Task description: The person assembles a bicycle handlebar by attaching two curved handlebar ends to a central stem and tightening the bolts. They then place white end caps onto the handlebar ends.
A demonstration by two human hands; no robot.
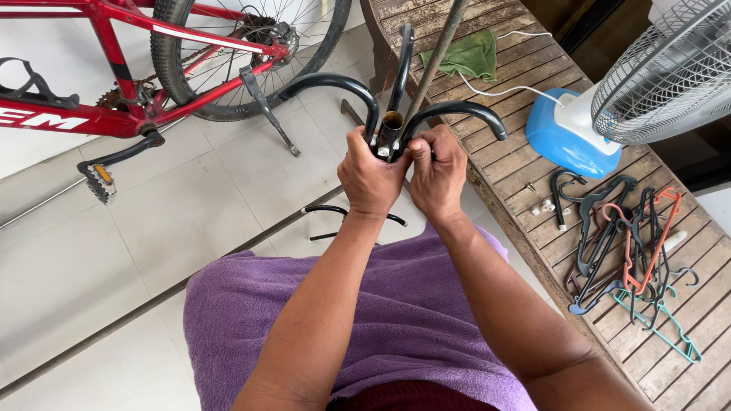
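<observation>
Both of my hands grip a black metal piece with curved hook arms (333,82) spreading from a central tube (391,122) whose top is open. My left hand (369,176) wraps the left side of the hub just below the hooks. My right hand (438,171) holds the right side, with its thumb pressed near small bolts at the hub. A long brown pole (440,47) rises behind the hub toward the bench. A purple towel (396,304) covers my lap under my forearms.
A red bicycle (114,84) stands on the tiled floor at upper left. On the wooden bench (525,175) to the right sit a blue-based fan (601,114), a green cloth (472,55), a pile of hangers (632,243) and small white parts (544,207). Another black curved piece (335,211) lies on the floor.
</observation>
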